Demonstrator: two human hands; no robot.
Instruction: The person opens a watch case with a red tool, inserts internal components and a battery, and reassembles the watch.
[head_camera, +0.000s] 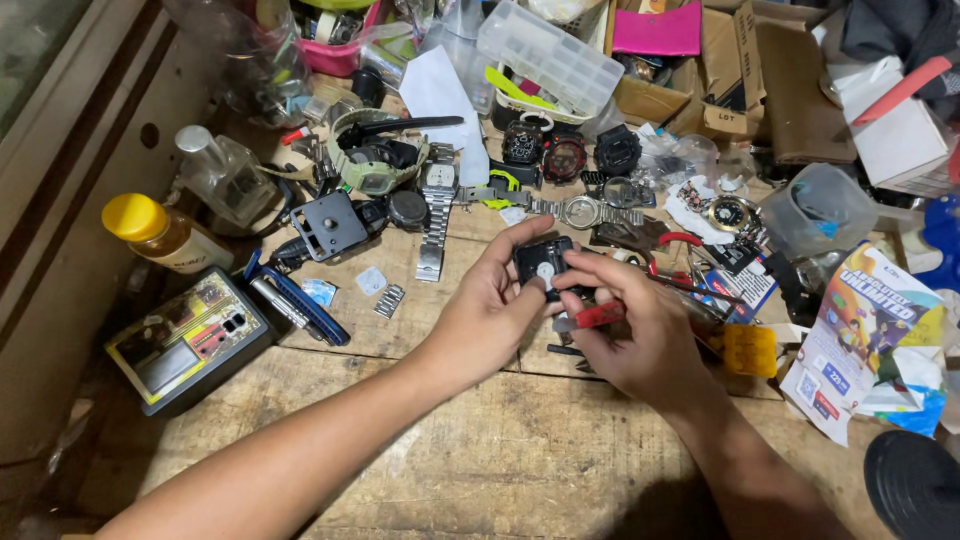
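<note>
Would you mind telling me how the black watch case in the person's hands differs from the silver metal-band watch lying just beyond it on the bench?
The black watch case is held up between the left hand and right hand; the silver watch lies flat on the wooden bench. The black case is squarish and dark, the silver watch round and shiny. The silver watch carries a metal link band; no band shows on the black case. Both are wristwatch parts.

Black watch case (541, 263), red-handled tool (598, 316), yellow-capped amber bottle (160, 232).
</note>
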